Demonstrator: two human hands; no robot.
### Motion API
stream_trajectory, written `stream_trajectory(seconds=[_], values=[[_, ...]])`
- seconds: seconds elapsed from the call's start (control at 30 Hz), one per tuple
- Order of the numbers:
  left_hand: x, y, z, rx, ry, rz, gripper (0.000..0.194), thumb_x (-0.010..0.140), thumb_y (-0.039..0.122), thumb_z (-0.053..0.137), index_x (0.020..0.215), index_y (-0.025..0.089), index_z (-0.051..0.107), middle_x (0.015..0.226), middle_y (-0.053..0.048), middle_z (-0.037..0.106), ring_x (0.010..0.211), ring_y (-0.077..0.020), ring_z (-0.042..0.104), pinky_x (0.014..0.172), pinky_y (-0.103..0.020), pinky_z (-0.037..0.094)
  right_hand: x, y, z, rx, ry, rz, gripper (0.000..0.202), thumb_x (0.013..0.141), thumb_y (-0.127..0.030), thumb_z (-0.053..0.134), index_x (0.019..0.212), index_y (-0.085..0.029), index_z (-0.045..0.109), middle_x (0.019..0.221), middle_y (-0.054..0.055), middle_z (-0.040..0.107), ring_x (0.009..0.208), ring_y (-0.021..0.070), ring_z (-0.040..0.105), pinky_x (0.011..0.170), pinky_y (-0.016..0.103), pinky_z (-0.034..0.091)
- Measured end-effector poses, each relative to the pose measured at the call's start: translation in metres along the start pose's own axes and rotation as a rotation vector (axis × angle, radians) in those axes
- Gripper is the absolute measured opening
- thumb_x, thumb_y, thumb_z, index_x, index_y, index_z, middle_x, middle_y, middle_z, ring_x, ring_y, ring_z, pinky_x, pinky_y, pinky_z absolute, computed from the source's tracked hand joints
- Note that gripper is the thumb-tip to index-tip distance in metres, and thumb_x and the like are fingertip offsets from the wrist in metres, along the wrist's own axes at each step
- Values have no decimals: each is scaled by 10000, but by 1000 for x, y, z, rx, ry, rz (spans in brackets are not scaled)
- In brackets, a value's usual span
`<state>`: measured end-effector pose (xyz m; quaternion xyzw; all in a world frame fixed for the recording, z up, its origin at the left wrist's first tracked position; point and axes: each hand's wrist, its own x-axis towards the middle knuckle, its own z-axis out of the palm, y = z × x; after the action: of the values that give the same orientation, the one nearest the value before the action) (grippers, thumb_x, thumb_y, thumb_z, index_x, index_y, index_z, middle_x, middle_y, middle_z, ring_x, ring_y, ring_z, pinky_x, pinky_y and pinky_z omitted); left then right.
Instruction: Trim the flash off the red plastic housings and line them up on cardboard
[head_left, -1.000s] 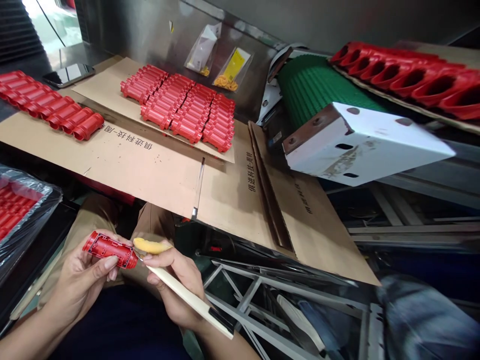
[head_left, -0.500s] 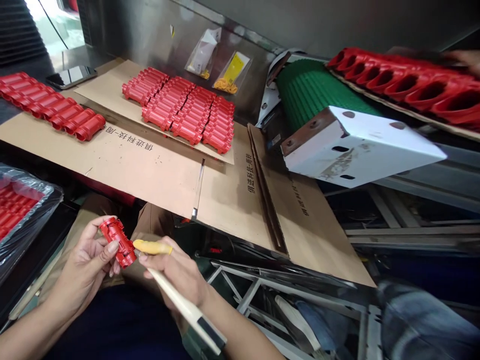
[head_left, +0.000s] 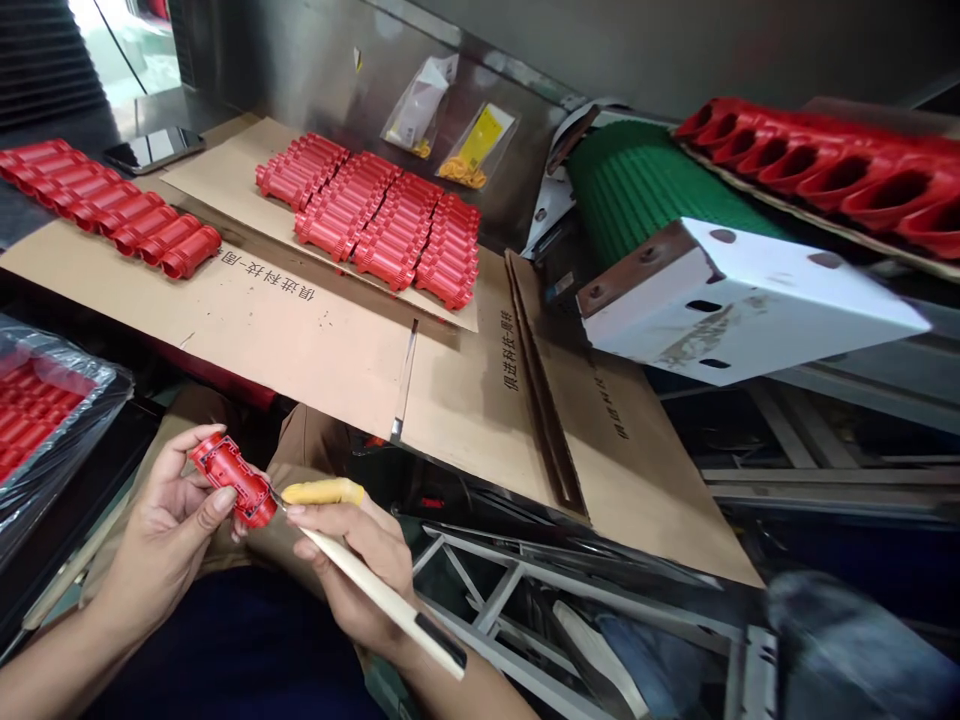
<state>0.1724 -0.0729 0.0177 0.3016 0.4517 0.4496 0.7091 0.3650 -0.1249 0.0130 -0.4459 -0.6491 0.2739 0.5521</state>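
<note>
My left hand (head_left: 176,510) holds a red plastic tube-shaped part (head_left: 234,480) by its ends, fingers and thumb closed round it. The part is tilted, with a cut-out outline along its upper face. In my right hand (head_left: 360,560) is a trimming knife (head_left: 375,598) with a long cream handle and a black end. Its thin metal tip points at the lower right side of the red part; whether it touches cannot be made out. A yellow finger cot (head_left: 322,491) covers my right index finger.
Red parts (head_left: 375,220) lie in rows on cardboard (head_left: 300,340), more (head_left: 112,205) at left. A plastic-lined bin (head_left: 112,385) holds others. Behind are a phone (head_left: 154,150) and yellow-ring bags (head_left: 476,145). A green conveyor (head_left: 637,190) with a white bracket (head_left: 750,300) stands right.
The red part has turned in my left hand, showing its cut-out face more. My right hand and the knife have shifted slightly right. Another person's hand at the upper right has left view.
</note>
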Motion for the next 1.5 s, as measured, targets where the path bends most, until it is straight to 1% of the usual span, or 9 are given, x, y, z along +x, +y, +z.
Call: stream_trajectory(seconds=[0.4,0.6,0.73,0.87,1.03,1.17,1.27,1.37,1.5], values=[[0,-3,-1,25,1,24,593,822,326,916,1307,270,579,872,0,758,637,-144,669,581,-226,580,-5,1,-1,-67,-92,43,181,1057,-221,652,1236,-211,673,1088,94,828,1031,233,808,931,378,684],[2,-4,-4,-20,-20,-67,498,858,371,886,1262,215,639,760,6,712,551,-111,588,514,-191,511,-2,8,-4,-295,-211,-268,274,1033,-111,620,1290,-163,700,1061,145,806,856,244,755,695,359,678],[1,-8,-7,-8,-75,-59,530,857,378,886,1313,236,657,782,-8,728,574,-125,623,532,-196,518,1,11,0,42,-98,25,167,1047,-189,644,1196,-215,713,1053,94,824,903,215,801,782,350,692],[-3,-10,-4,2,-64,-75,608,870,394,870,1418,280,634,989,-64,787,821,-208,760,793,-302,627,10,15,11,576,57,465,221,990,-402,779,1035,-194,718,948,73,839,822,204,829,801,370,712],[-5,-11,-6,93,-90,-23,589,903,369,840,1454,311,640,1093,-68,788,884,-196,754,836,-279,617,18,23,24,858,167,571,288,945,-427,835,1035,-192,695,1169,122,828,1014,253,838,960,476,692],[-4,-10,-9,73,-76,-23,630,901,388,837,1483,302,612,1015,-66,789,888,-222,755,826,-301,620,14,21,17,419,165,334,179,1024,-384,733,1086,-216,724,1184,132,816,1202,298,780,1061,537,639],[-2,-7,-8,20,-72,-36,645,897,392,839,1486,278,602,1018,-73,787,818,-206,733,779,-291,606,7,13,5,24,35,36,157,1023,-234,715,1171,-230,764,1095,112,828,1135,265,791,1000,442,670],[-1,-4,-8,-2,-69,-70,670,883,405,855,1484,263,594,993,-76,788,831,-216,736,781,-291,591,2,4,-2,-30,-33,-78,236,1022,-170,695,1246,-222,745,1128,115,824,1013,229,805,865,358,700],[0,-3,-8,-6,-76,-90,691,880,427,856,1492,263,579,965,-77,791,844,-229,745,763,-292,585,-1,3,-2,-42,-71,-129,267,1019,-135,690,1277,-188,733,1138,135,818,1047,242,798,895,374,697]])
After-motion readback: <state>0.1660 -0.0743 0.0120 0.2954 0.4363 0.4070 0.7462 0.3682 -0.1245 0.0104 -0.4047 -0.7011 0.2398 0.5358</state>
